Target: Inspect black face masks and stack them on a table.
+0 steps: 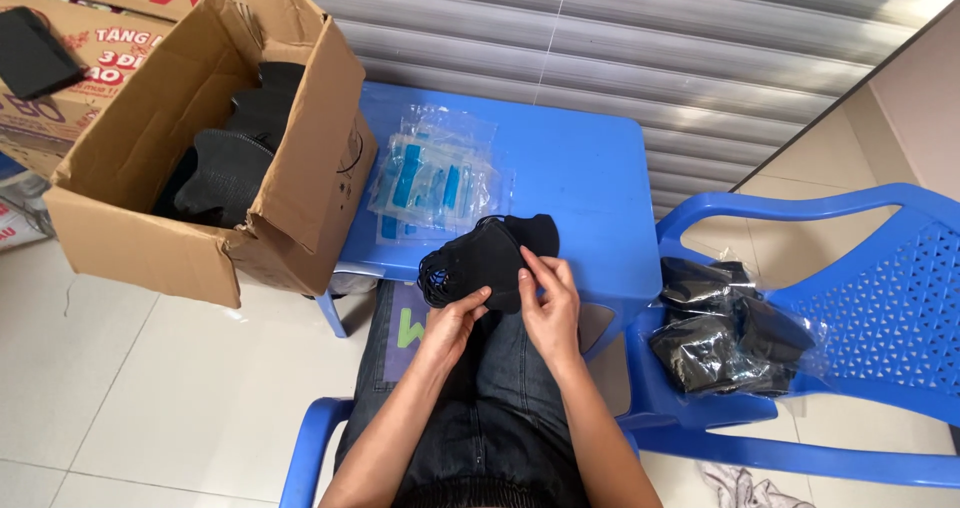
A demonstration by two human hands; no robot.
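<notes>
A stack of black face masks rests at the near edge of a small blue plastic table. My left hand grips the stack's lower edge from below. My right hand pinches the stack's right side with thumb and fingers. Just behind the masks lies a pile of clear plastic sleeves with blue strips. My lap in dark jeans is under both hands.
An open cardboard box holding more black masks leans at the table's left. A blue plastic chair on the right carries bagged black masks. Printed cartons stand at the far left. A blue chair arm is near me.
</notes>
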